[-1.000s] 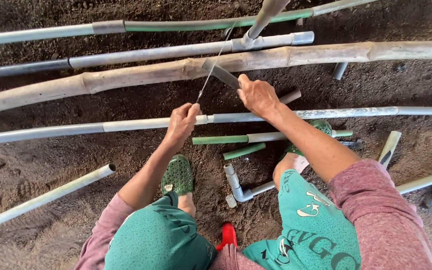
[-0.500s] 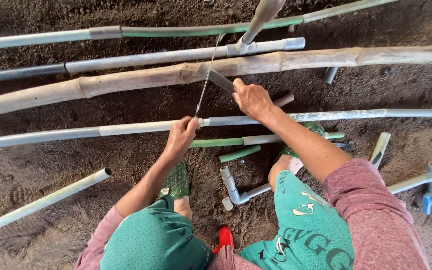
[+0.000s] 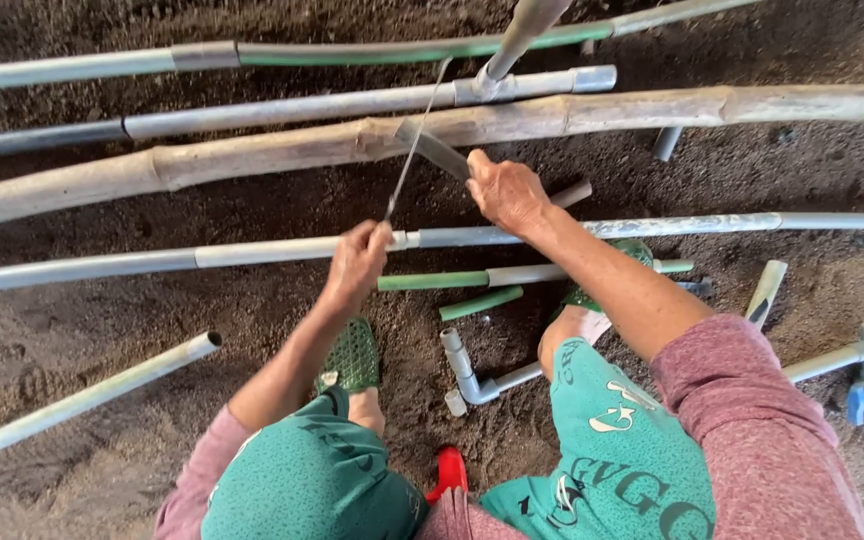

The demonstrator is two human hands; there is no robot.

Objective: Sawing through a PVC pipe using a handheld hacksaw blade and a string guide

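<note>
The left hand (image 3: 357, 262) grips the near end of a hacksaw blade (image 3: 409, 150) over the grey pipe (image 3: 282, 247); the right hand (image 3: 505, 190) clasps its handle (image 3: 434, 148).

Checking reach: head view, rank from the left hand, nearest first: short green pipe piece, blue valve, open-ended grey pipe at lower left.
1. Short green pipe piece, just right of the left hand.
2. Open-ended grey pipe, lower left.
3. Blue valve, far right.

**Even daylight over dark soil, soft shadows**

Diffuse daylight falls evenly across the dark brown soil floor (image 3: 102, 330), casting only faint shadows beneath the long grey plastic pipe (image 3: 652, 228). Mild glare brightens the pale bamboo pole (image 3: 252, 160). Straight lines bow toward the far edge; the near pink sleeve (image 3: 772, 440) looks slightly soft.
</note>
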